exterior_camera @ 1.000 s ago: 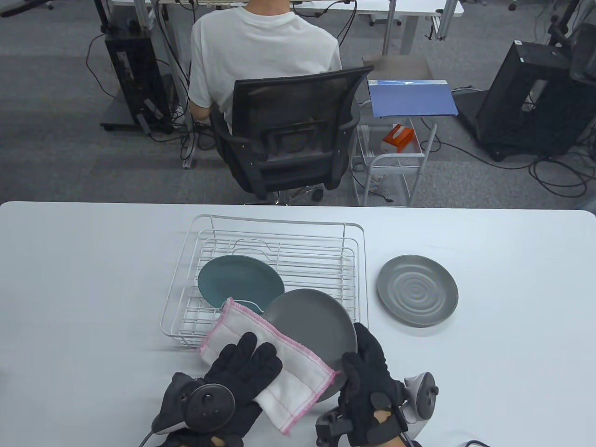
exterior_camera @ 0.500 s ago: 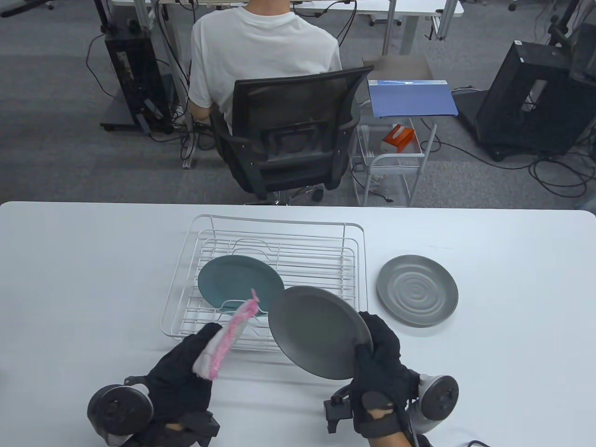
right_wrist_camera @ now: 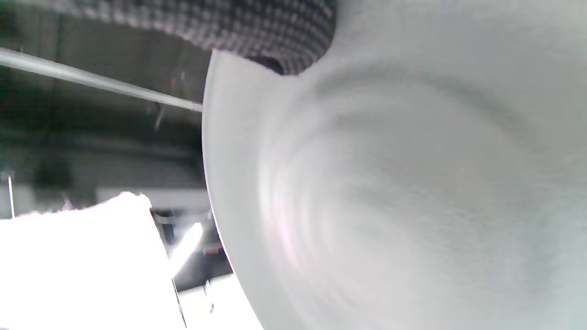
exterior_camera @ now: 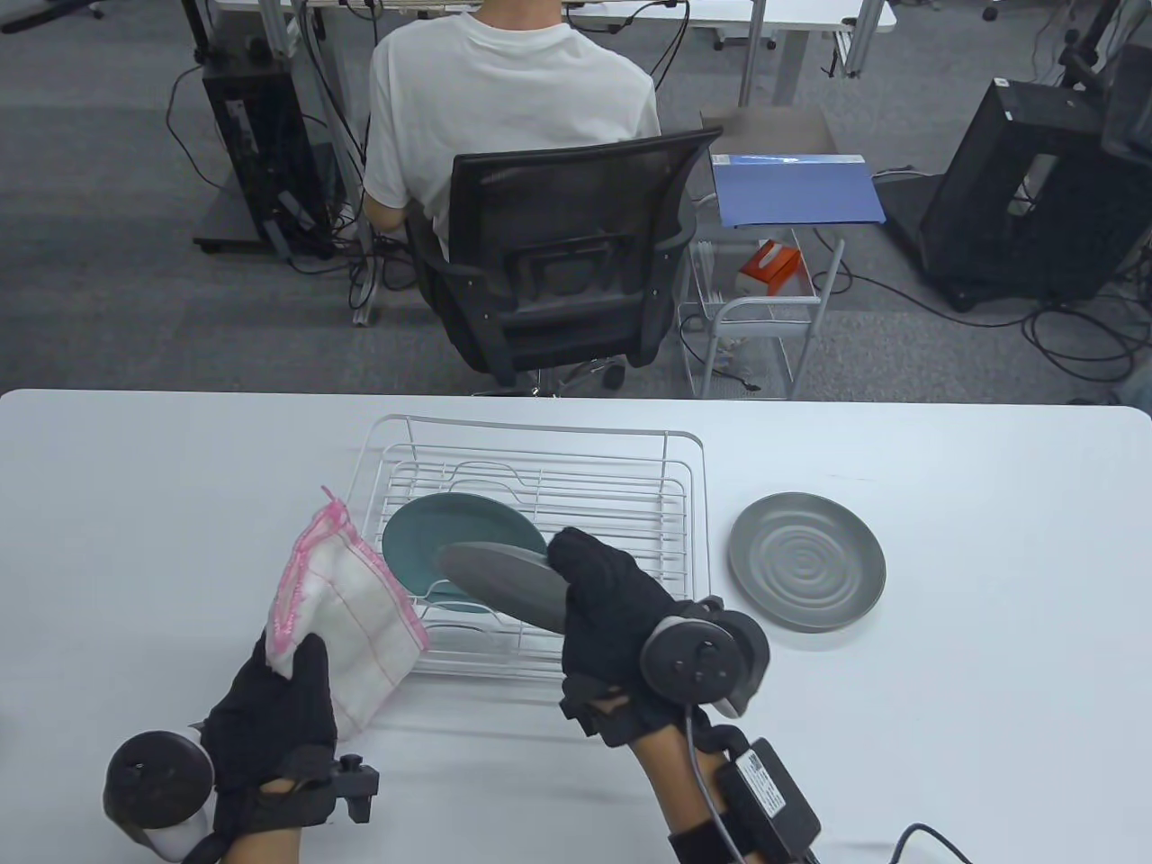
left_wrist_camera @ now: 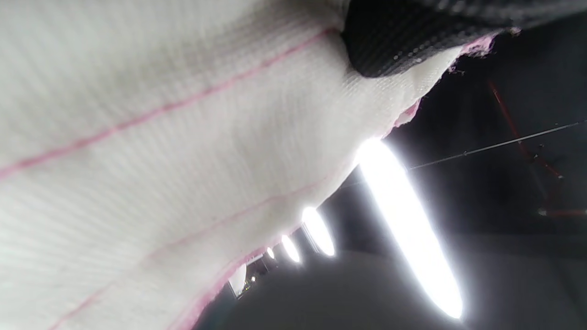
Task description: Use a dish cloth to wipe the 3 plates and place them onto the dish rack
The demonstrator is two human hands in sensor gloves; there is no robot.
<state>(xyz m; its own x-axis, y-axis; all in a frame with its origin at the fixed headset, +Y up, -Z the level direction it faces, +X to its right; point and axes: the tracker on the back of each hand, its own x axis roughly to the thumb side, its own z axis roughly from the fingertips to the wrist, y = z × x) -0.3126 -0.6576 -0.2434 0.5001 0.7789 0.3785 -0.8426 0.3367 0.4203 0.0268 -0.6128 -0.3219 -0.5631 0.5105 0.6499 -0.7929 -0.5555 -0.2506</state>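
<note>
Grey stoneware fills my right hand in the table view: I pinch the plain grey plate by its near rim and hold it tilted nearly edge-on over the dish rack, at the centre of the frame, so it can slide between the wires beside the teal plate already lying there. My left hand, at lower left, pinches the dish cloth and holds it up off the surface, clear of the rack, so nothing snags. The ringed grey plate waits flat on the surface at right of the rack, unwiped, I judge.

From the left wrist, cloth covers most of the frame, a gloved fingertip pressed on it at top.

From the right wrist, the plate's face fills the right side, my fingertip curled over its rim at top.
</note>
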